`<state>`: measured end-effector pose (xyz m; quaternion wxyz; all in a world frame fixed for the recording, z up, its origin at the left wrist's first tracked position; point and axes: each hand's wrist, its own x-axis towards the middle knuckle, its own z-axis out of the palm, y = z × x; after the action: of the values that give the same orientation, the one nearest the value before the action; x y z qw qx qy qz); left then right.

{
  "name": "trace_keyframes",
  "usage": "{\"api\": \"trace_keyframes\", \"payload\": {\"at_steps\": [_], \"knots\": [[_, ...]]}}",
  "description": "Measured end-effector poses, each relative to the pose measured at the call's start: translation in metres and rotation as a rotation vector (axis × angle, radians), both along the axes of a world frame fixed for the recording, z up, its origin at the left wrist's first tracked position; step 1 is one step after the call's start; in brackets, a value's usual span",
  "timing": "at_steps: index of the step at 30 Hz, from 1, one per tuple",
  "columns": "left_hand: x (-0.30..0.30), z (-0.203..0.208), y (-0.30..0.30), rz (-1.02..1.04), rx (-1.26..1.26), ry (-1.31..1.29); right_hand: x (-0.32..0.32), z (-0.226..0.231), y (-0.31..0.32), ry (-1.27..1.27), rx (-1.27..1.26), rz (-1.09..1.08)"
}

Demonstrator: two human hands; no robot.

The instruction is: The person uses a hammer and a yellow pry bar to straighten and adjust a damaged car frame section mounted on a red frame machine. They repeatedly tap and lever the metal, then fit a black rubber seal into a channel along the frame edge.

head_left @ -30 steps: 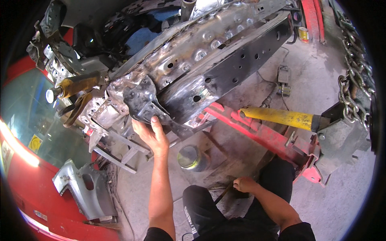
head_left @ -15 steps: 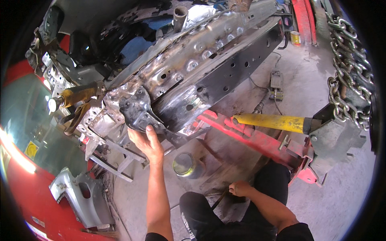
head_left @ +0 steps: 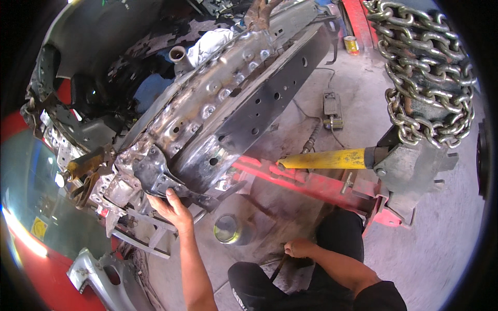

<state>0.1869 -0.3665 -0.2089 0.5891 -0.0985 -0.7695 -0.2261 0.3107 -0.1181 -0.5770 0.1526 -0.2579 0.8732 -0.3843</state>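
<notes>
My left hand (head_left: 174,211) grips the lower edge of a dark metal bracket (head_left: 151,168), thumb on top and fingers partly hidden underneath. The bracket lies against the end of a long, bare-metal car frame rail (head_left: 194,106) with round weld marks. Alongside the rail runs a black beam (head_left: 264,106) with several holes. Low between my knees, my right hand (head_left: 300,249) is closed around a slim, dark handle (head_left: 278,269); its other end cannot be made out.
A red pulling arm (head_left: 306,181) with a yellow cylinder (head_left: 329,159) crosses at right, below heavy hanging chains (head_left: 425,72). An open can (head_left: 227,229) stands on the floor. A silver fender (head_left: 106,280) leans by the red car (head_left: 39,259). A foot pedal (head_left: 332,110) lies farther back.
The view has shifted, so the rail and bracket sit farther left and the chains show more fully. My left hand keeps its hold on the bracket, and my right stays on the handle.
</notes>
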Motion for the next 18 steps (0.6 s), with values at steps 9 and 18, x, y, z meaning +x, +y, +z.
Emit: {"api": "trace_keyframes", "payload": {"at_steps": [9, 18], "knots": [[-0.001, -0.003, 0.0, 0.034, 0.045, -0.018, -0.004, 0.0, 0.0, -0.062, 0.003, 0.004], [-0.001, -0.004, -0.004, 0.033, 0.059, -0.05, -0.005, -0.017, -0.005, 0.031, -0.081, -0.018]]}}
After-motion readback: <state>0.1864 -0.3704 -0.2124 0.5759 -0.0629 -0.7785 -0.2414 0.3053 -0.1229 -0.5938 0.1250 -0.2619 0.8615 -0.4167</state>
